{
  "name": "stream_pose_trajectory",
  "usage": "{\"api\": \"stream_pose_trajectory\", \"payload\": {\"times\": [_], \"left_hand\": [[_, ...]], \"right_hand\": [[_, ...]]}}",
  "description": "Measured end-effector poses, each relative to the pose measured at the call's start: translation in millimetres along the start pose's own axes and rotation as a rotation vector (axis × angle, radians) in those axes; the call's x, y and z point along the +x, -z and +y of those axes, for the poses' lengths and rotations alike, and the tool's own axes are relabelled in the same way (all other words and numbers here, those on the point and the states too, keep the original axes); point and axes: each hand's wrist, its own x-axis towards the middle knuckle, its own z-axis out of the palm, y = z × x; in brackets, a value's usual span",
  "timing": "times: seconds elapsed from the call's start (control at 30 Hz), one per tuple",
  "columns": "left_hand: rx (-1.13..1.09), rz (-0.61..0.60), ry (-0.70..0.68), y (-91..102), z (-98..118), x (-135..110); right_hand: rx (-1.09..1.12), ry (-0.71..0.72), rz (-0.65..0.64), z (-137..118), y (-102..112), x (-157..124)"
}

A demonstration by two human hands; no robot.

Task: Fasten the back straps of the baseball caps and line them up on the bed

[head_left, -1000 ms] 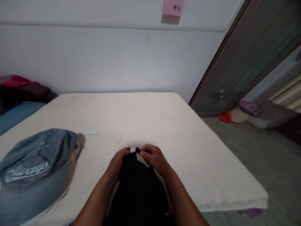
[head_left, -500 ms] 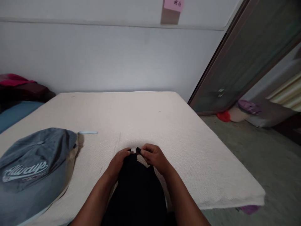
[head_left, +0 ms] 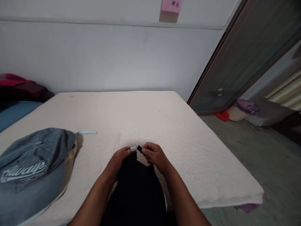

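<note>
A black cap [head_left: 141, 191] lies at the bottom centre, its strap side facing away from me and a gap showing at its far edge. My left hand [head_left: 119, 158] pinches one side of the cap's strap by a small silver buckle [head_left: 133, 149]. Between the thumb and fingers of my right hand [head_left: 154, 153] is the other part, a short black strap end [head_left: 139, 148]. Buckle and strap end are close together but apart. Much of the cap's near side fades into darkness at the bottom of the view.
On the left rests a grey-blue cap [head_left: 39, 157] with white lettering. Beyond it lies a thin light-blue strip [head_left: 87, 132] on the cream bed cover [head_left: 141, 113]. A wall with a pink note [head_left: 171, 5] stands behind. Bags [head_left: 246, 106] sit on the floor at right.
The strap end and the buckle are slightly farther apart, and the buckle's silver top has tilted a little. Both hands keep their grip.
</note>
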Motion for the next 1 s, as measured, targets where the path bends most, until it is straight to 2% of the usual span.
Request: {"api": "stream_pose_trajectory", "payload": {"times": [0.13,0.33,0.57,0.73,1.0], "left_hand": [[0.007,-0.005,-0.005,-2.3,2,-2],[0.015,0.03,0.028,-3.0,1,-2],[0.053,0.007,0.041,-2.1,0,-1],[0.081,-0.041,0.087,2.2,-4,2],[-0.027,-0.129,0.1,7.3,-9,3]], "right_hand": [[0.026,0.001,-0.007,-1,0,0],[0.019,-0.028,-0.096,-1,-1,-2],[0.02,-0.058,-0.171,0,2,-2],[0.023,-0.084,-0.198,2,4,-4],[0.138,-0.114,-0.289,-1,7,-8]]}}
